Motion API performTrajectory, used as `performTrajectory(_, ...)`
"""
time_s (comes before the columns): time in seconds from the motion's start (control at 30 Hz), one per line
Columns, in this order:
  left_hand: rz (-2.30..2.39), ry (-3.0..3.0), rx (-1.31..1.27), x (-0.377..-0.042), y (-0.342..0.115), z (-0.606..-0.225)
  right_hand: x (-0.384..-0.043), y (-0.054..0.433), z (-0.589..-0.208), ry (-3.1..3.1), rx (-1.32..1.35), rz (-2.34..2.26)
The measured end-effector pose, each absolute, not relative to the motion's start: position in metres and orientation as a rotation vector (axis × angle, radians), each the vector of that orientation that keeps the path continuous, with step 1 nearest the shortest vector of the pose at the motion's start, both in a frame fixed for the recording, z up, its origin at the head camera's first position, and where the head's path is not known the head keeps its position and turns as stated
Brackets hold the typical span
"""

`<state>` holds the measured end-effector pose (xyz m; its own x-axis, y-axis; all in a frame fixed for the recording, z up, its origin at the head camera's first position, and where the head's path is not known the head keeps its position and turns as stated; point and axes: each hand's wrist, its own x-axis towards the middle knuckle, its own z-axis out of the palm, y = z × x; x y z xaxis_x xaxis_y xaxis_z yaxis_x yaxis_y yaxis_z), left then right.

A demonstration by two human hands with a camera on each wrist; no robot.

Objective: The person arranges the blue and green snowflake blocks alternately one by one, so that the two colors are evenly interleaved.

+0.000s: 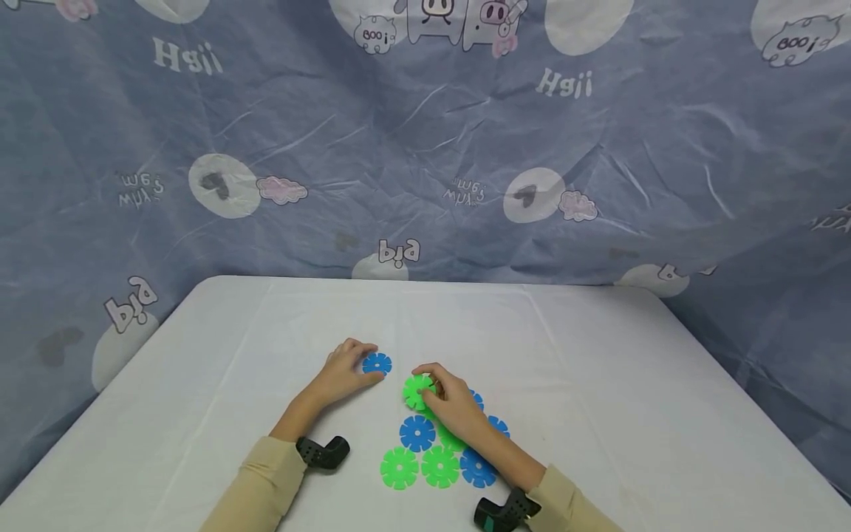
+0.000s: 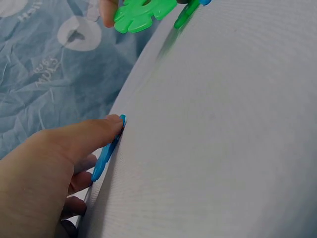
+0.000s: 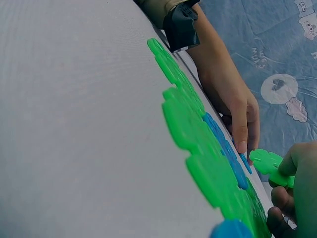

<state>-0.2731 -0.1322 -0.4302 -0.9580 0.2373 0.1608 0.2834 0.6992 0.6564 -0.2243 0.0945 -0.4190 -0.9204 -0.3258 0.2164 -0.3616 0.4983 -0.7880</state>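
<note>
Head cam: blue disc [image 1: 377, 363] pinched in L hand [image 1: 340, 377], green disc [image 1: 414, 392] nearby, pinched in R hand [image 1: 456, 405]

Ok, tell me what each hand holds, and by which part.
Left hand: a blue disc, by opposite edges. Right hand: a green disc, pinched near its edge.

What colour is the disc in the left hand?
Blue disc; the head view shows it best.
</note>
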Motion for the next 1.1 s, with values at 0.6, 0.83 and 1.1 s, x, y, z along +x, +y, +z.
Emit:
performTrajectory(0.6,-1.068,-2.849,-0.440,-0.274,-0.129,-0.429,-0.226,0.096,-0.420,-2.678,0.561,1.455)
performTrajectory(0.83,-1.065,-2.849,-0.436,-0.271,-0.130,-0.430,-0.221,0.094,-0.414,-2.658,0.549,1.522)
performTrajectory(1.1,-1.050,-2.860,-0.425,-0.272,-0.132,-0.428,-0.225,0.091,-0.404,-2.601,0.498,1.556)
